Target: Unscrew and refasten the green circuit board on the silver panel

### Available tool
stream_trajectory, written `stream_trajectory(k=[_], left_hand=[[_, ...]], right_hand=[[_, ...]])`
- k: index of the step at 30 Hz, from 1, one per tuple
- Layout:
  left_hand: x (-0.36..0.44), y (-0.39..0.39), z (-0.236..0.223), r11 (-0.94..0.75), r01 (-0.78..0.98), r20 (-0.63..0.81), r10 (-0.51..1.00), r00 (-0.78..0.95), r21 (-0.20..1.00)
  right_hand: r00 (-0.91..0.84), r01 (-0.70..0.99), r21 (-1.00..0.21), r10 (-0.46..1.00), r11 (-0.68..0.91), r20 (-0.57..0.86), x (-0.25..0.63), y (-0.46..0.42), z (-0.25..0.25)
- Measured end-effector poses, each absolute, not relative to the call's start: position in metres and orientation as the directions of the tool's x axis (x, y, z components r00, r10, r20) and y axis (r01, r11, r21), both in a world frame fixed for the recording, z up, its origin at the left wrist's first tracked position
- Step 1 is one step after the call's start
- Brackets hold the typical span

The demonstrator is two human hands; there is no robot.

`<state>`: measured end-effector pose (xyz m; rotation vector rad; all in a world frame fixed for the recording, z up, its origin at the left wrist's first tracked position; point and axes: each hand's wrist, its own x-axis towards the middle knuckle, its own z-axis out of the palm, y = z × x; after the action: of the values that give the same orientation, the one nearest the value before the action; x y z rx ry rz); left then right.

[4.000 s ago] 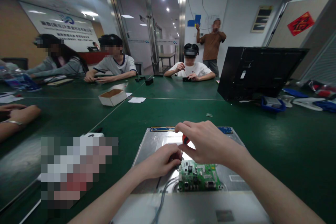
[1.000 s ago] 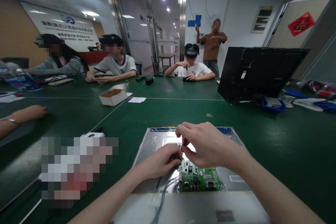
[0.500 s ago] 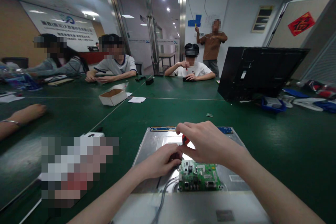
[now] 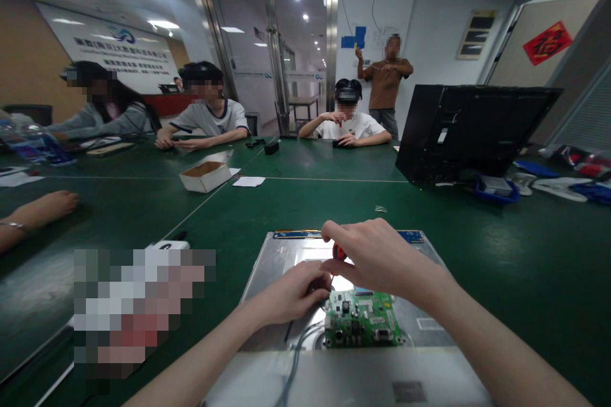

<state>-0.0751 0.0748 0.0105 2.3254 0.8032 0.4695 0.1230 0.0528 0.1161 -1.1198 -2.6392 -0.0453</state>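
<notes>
Turning the red-and-black-handled screwdriver [image 4: 338, 252]: in the head view, the step in hand appears to be twisting the tip at the upper left corner of the green rectangular circuit board [image 4: 363, 321]. It should go best with the thin shaft square to the board, light steady pressure downward and short twists of the fingers, since a tilted tip could skid over the components.
Steadying: the left hand [image 4: 300, 289] would do well to guide the shaft low down, near the tip, without crowding it.
Right hand [image 4: 382, 257]: arched over the board's far edge, fingers and thumb pinched round the screwdriver's handle.
Left fingers: curled inward beside the shaft; their tips are hidden, so whether they grip it cannot be told.
Circuit board: flat, component side up, nearer the wearer than both hands, its upper left corner just beside the left thumb.
Underneath: a silver metal panel [image 4: 272, 267] lying on the dark green bench [image 4: 334, 203], with a narrow blue circuit strip [image 4: 410, 236] along its far edge, partly behind the right hand.
Grey cable [image 4: 296, 359]: curving from beside the board's left edge toward the wearer.
</notes>
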Motion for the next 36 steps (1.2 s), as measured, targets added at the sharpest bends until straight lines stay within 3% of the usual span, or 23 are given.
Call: stream_trajectory(k=[10, 16, 28, 36], left_hand=[[-0.0766, 0.0774, 0.0005, -0.583, 0.437, 0.098, 0.668, 0.738, 0.685], [-0.0754, 0.0748, 0.0069, -0.607, 0.447, 0.117, 0.668, 0.735, 0.657], [-0.0767, 0.0774, 0.0005, -0.595, 0.43, 0.11, 0.661, 0.742, 0.679], [-0.0756, 0.076, 0.0075, -0.6, 0.445, 0.101, 0.662, 0.743, 0.665]], right_hand=[[-0.703, 0.662, -0.122, 0.669, 0.739, 0.242, 0.1242, 0.0466, 0.1218], [-0.672, 0.702, -0.065, 0.69, 0.709, 0.269, 0.1228, 0.0518, 0.1178], [-0.718, 0.646, -0.11, 0.65, 0.756, 0.25, 0.1249, 0.0468, 0.1211], [-0.678, 0.693, -0.083, 0.687, 0.716, 0.261, 0.1237, 0.0504, 0.1191]])
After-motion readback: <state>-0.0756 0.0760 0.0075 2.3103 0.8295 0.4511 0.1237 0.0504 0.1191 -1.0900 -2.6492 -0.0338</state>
